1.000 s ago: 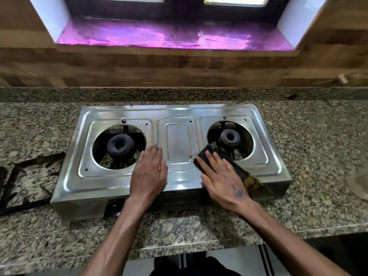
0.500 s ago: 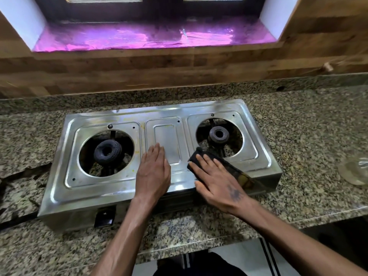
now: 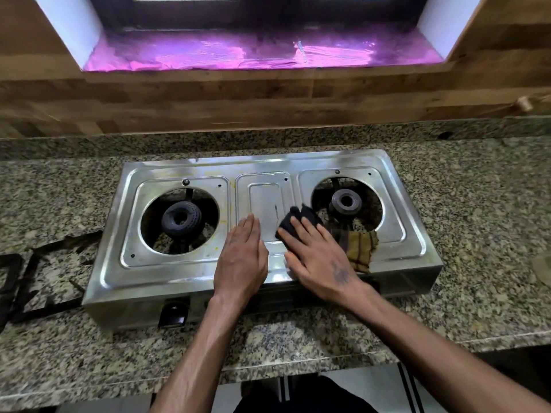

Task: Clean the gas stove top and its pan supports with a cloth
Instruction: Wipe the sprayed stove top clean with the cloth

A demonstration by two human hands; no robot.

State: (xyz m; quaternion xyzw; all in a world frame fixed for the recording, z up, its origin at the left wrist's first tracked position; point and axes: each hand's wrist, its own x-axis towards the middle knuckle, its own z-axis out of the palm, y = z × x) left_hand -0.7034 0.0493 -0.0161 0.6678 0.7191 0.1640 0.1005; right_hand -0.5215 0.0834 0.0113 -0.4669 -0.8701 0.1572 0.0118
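Observation:
A steel two-burner gas stove (image 3: 167, 272) sits on the granite counter with no pan supports over its burners. My left hand (image 3: 243, 257) lies flat on the stove top, just in front of the middle panel. My right hand (image 3: 319, 257) presses with straight fingers on a dark and mustard checked cloth (image 3: 359, 248), between the middle panel and the right burner (image 3: 346, 202). The cloth's dark end sticks out past my fingertips. The left burner (image 3: 181, 217) is uncovered. Black pan supports (image 3: 32, 281) lie on the counter to the left of the stove.
The granite counter (image 3: 477, 210) stretches right of the stove, with a glass object (image 3: 544, 269) at the right edge. A wood-panelled wall (image 3: 268, 99) and a window sill with purple sheen (image 3: 238, 52) rise behind. The counter's front edge runs just below my forearms.
My right hand has slid the cloth a little left and away from me, toward the middle panel. My left hand has stayed flat on the stove. The camera view has shifted.

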